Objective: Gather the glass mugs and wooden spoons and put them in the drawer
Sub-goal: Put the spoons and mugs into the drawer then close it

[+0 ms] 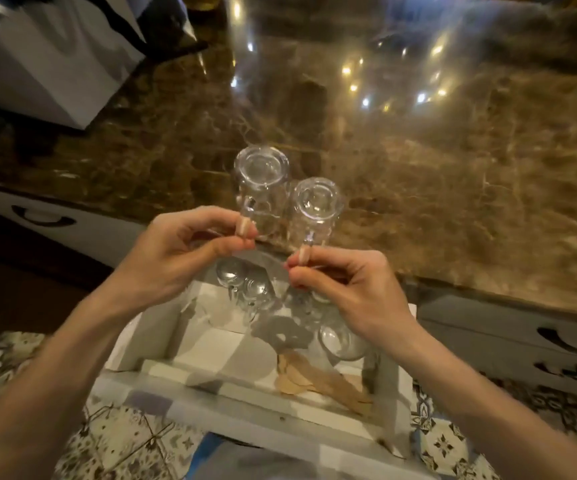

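Two clear glass mugs stand upside down at the front edge of the brown marble counter. My left hand (183, 247) pinches the handle of the left mug (261, 183). My right hand (346, 289) pinches the handle of the right mug (316, 211). Below them the white drawer (162, 327) is pulled open. Several more glass mugs (245, 289) stand upside down inside it, one (340, 341) partly hidden by my right wrist. Wooden spoons (318, 379) lie on the drawer floor near its front.
A white box or appliance (48, 64) sits at the counter's back left. Closed white drawers with dark curved handles (42, 216) (564, 341) flank the open one. Patterned floor tiles (124, 441) show below.
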Motion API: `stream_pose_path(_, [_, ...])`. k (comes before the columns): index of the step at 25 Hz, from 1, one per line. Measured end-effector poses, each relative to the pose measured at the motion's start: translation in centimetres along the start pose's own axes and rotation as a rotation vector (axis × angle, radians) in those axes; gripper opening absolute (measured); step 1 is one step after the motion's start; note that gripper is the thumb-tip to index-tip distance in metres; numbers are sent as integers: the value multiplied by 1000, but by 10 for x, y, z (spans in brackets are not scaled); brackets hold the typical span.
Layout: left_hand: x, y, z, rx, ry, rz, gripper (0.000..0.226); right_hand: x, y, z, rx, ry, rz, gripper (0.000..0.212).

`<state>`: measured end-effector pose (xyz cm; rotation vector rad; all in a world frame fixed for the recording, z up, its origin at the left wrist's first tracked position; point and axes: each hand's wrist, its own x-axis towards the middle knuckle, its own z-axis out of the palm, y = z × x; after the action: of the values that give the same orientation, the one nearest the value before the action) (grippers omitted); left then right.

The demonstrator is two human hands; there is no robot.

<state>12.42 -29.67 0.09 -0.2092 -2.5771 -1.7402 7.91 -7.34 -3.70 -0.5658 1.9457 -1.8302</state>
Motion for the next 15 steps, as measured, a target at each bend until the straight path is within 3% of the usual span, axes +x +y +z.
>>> stream_pose_path(3, [-30, -22, -15, 15, -35, -82, 20, -9, 17, 27, -47, -90, 39, 17])
stream_pose_path(7, [-60, -54, -32, -4, -66, -215, 22, -20, 39, 52, -274, -256, -88, 18])
stream_pose_path(15, [-98, -99, -56, 32, -194, -416, 26, -24, 82, 57, -550, -616, -98, 19])
